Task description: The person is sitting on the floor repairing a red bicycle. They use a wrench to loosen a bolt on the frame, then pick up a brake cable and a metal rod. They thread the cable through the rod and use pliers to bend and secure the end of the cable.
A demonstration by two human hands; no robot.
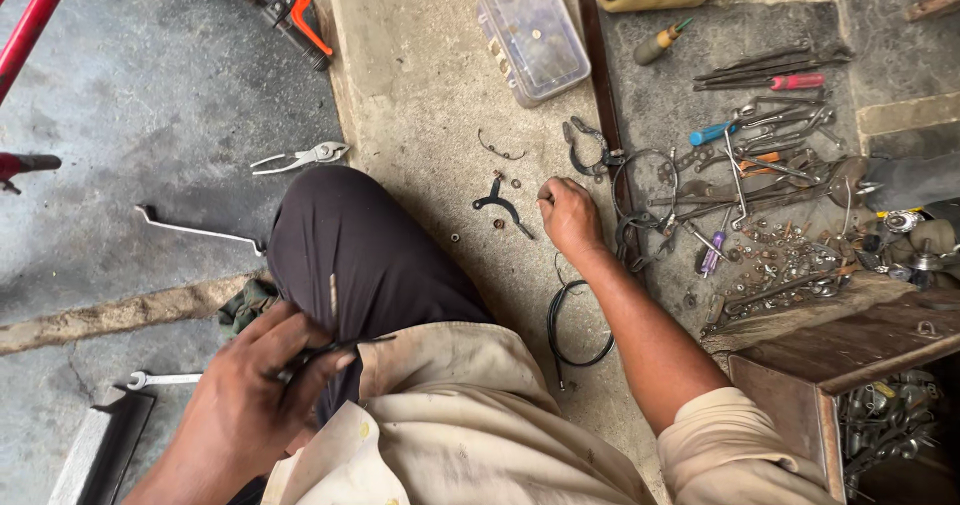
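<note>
We see the left hand (pixel 245 390) low by the knee, fingers curled tight around a thin dark metal part (pixel 330 340); a slim rod end sticks up above the fingers. What exactly the part is, we cannot tell.

The right hand (pixel 568 215) is out ahead on the concrete floor (pixel 420 75), fingers bunched together at the tips as if pinching something tiny. We cannot tell whether anything is actually gripped.

Just left of the right hand lies a curved black bracket (pixel 500 205) with small washers (pixel 498 223) scattered beside it. Behind the right wrist, toward the body, sits a coiled black cable (pixel 575 325). Just right of the right hand is a tangle of black brake arms and wire (pixel 630 195).

Far beyond the right hand is a clear plastic box (pixel 533 33) of small parts. Well right of it lies a heap of spanners and screwdrivers (pixel 770 135), then loose nuts (pixel 790 255) and a wooden box (pixel 850 365).

Beyond the left hand are white-handled pliers (pixel 300 157); to its left, a spanner (pixel 160 378).
</note>
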